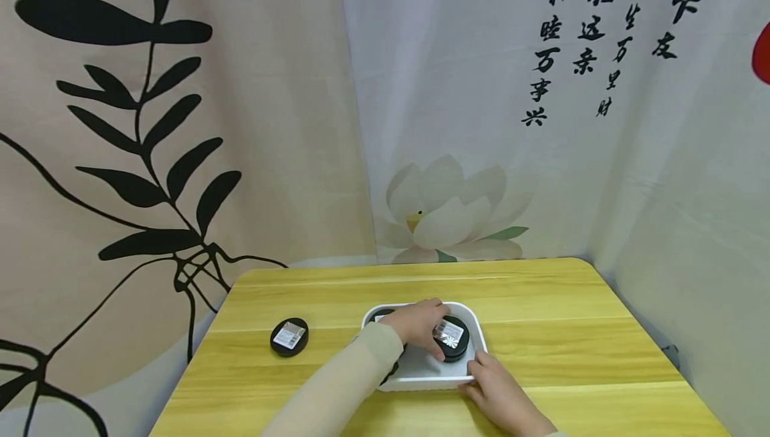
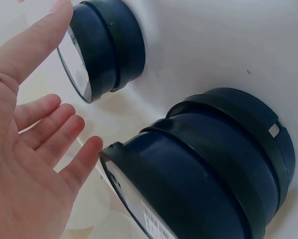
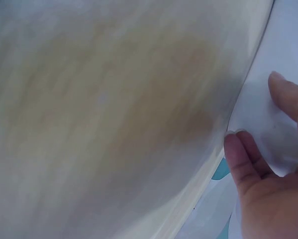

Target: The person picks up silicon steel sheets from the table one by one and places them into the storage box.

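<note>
A white tray (image 1: 424, 384) holds black round tins with pale labels. My left hand (image 1: 421, 325) reaches over it from the left, beside a tin stack (image 1: 457, 343) on the tray's right. In the left wrist view, the hand (image 2: 37, 149) has its fingers spread; the thumb tip meets or overlaps the upper tin (image 2: 106, 47), while a fingertip lies at the label edge of the taller stack (image 2: 203, 164). Whether it touches is hard to tell. My right hand (image 1: 499, 393) pinches the tray's front right corner. In the right wrist view, its fingers (image 3: 243, 162) lie by a white surface.
One more black tin (image 1: 289, 337) with a label lies on the yellow wooden table (image 1: 571, 330), left of the tray. Other tins in the tray are partly covered by my left forearm (image 1: 345, 387). A printed curtain (image 1: 289, 123) hangs behind the table.
</note>
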{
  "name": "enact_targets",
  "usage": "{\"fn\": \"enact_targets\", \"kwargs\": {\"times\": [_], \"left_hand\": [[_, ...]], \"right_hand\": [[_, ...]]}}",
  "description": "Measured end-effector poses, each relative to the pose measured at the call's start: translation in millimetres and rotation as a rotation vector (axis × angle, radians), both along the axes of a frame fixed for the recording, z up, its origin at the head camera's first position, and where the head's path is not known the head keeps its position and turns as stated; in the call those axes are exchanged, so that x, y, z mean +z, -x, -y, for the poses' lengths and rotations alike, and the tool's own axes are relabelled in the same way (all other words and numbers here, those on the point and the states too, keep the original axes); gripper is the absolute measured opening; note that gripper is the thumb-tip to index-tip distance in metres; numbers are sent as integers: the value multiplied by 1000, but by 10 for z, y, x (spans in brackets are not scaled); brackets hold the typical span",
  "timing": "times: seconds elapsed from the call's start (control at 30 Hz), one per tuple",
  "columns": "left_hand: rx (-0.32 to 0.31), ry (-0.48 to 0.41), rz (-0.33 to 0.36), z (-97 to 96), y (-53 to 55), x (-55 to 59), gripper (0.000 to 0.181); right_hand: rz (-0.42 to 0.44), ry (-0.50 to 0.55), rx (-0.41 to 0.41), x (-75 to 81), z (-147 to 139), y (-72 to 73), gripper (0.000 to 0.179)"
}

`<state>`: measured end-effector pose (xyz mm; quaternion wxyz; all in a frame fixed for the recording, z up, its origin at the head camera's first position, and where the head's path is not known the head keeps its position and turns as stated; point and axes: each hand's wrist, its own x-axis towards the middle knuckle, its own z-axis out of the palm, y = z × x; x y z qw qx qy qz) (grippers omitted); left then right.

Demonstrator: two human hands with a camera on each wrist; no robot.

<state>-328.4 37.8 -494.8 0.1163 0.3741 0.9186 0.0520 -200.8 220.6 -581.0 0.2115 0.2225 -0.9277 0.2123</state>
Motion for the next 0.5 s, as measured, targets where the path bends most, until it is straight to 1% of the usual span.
{"fn": "enact_targets", "kwargs": {"times": [0.2,0.3,0.5], "left_hand": [[3,-31,-2,61,2,28,87],[4,-48,2,89,-8,35,84],[18,-98,17,149,-30,43,69]], "right_hand": [[27,2,-1,15,0,-4,26],[48,-7,-15,2,-2,-4,25],[73,-8,-22,-10,-7,-5,23]]}}
